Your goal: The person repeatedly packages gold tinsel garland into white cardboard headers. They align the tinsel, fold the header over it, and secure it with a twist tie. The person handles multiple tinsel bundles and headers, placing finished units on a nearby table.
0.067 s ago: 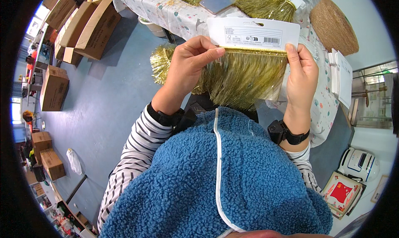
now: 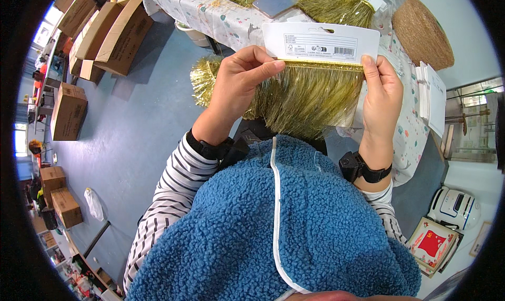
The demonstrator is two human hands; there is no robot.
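Observation:
Between my hands hangs a gold tinsel fringe point(image 2: 315, 98), its top band stretched along the lower edge of a white header card point(image 2: 323, 41). My left hand point(image 2: 244, 80) pinches the left end of the band and card between thumb and fingers. At the right end my right hand point(image 2: 380, 88) grips the same edge, thumb in front. The strands fall toward my lap. Another bunch of gold tinsel point(image 2: 206, 80) shows to the left, partly behind my left hand. On the table beyond lie more gold tinsel fringe point(image 2: 336, 6) and a phone point(image 2: 276, 2).
A table with a patterned white cloth point(image 2: 189, 9) spans the far side. At its right are a coil of brown twine point(image 2: 423, 33) and a stack of white cards point(image 2: 432, 98). Cardboard boxes point(image 2: 123, 35) stand on the left floor, with a plastic bag point(image 2: 93, 203) nearer.

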